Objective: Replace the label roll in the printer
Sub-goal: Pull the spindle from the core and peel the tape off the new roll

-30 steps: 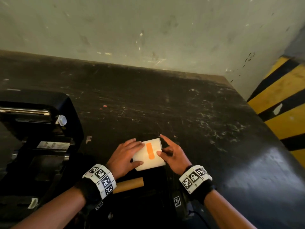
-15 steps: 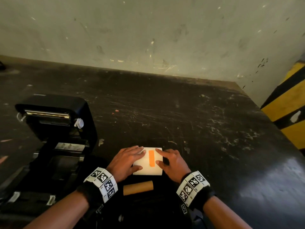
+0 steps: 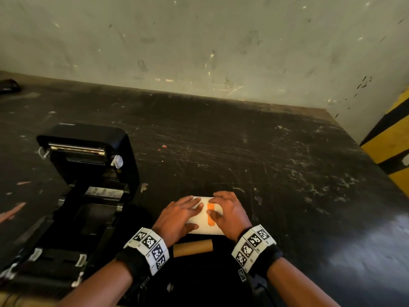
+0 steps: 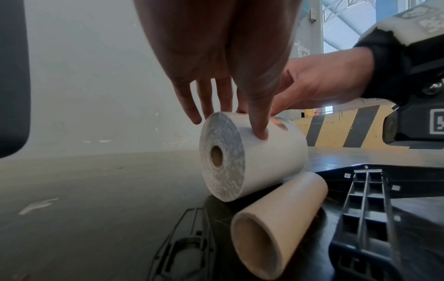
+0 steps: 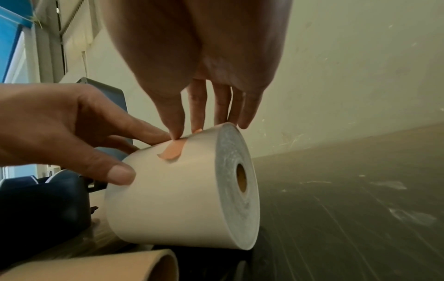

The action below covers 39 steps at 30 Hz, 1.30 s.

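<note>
Both hands, left (image 3: 179, 218) and right (image 3: 230, 214), grip the label roll (image 3: 204, 227) on the table (image 3: 287, 173), fingers curled over it

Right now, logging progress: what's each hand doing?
Left hand: holds the label roll, thumb and fingers around it.
Right hand: fingertips pick at its orange tape.

White label roll (image 3: 204, 227) lying on its side on the dark bench (image 3: 265, 162), near centre; orange tape strip (image 3: 210, 214) on top. Empty brown cardboard core (image 3: 192, 250) just nearer. Black printer (image 3: 84, 187) at left, lid raised, bay open.
</note>
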Available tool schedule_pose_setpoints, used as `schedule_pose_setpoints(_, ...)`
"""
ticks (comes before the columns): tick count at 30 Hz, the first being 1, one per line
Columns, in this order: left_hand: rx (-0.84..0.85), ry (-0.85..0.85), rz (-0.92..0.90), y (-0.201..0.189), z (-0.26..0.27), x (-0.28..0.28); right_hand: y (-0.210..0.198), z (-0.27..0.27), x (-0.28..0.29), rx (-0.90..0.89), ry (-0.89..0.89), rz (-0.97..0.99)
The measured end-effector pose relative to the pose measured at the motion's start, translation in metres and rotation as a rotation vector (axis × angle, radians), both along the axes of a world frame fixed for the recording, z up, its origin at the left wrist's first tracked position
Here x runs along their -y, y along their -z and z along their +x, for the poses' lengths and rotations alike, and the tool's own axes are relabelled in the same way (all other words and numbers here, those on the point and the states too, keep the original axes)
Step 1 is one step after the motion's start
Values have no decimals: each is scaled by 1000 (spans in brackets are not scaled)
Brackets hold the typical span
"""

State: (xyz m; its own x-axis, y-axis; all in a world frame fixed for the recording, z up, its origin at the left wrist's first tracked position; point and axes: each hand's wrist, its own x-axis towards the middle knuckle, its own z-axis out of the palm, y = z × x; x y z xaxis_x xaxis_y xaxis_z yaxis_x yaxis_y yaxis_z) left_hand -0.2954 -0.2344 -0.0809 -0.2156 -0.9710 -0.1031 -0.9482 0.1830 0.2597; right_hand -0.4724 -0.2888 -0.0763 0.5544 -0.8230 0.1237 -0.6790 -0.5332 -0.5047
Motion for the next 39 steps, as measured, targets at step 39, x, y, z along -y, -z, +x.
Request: schedule_pose_setpoints(39,-28,164,8,-9,22,28,51,-139,-52,-206,249,375)
